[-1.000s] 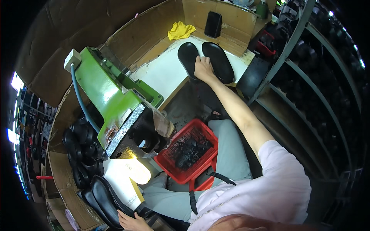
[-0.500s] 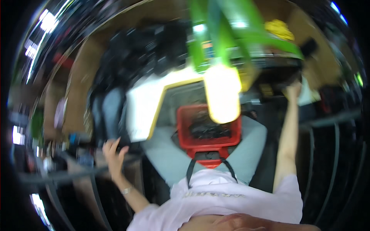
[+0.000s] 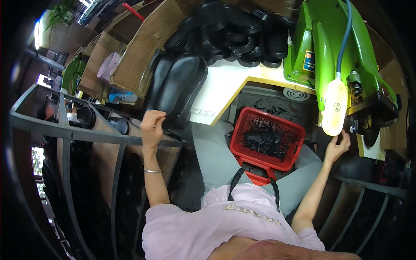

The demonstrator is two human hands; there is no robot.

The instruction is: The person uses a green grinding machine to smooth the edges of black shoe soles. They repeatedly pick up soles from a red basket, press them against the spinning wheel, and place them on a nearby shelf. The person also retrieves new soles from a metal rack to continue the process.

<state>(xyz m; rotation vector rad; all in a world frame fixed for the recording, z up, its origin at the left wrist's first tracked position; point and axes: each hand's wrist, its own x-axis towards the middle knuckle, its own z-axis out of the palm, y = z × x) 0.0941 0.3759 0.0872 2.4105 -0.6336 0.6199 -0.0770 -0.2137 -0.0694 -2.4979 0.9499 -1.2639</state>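
Black shoe soles (image 3: 180, 84) lie in a row at the left of the white tabletop. At their near end is my left hand (image 3: 151, 128), its fingers bent together and fingertips at the soles' edge. Whether anything is between those fingers, I cannot tell. To the right stands a green machine (image 3: 326, 52) with a bright lamp (image 3: 334, 110) on a grey flexible neck. Just below the lamp my right hand (image 3: 337, 149) has its fingers apart, with nothing visible in them. A dark metal working head (image 3: 370, 112) is right of the lamp.
More black soles (image 3: 242, 32) are heaped at the back of the white, yellow-edged table (image 3: 223, 84). A red basket (image 3: 297, 149) with black scraps sits between my legs. Cardboard (image 3: 149, 43) stands at the left. Grey metal racks (image 3: 78, 134) flank me on both sides.
The view has turned, and the blur is gone. My left hand has come up to the soles, its spread fingers now bent together. My right hand has drawn back from the machine to below the lamp.
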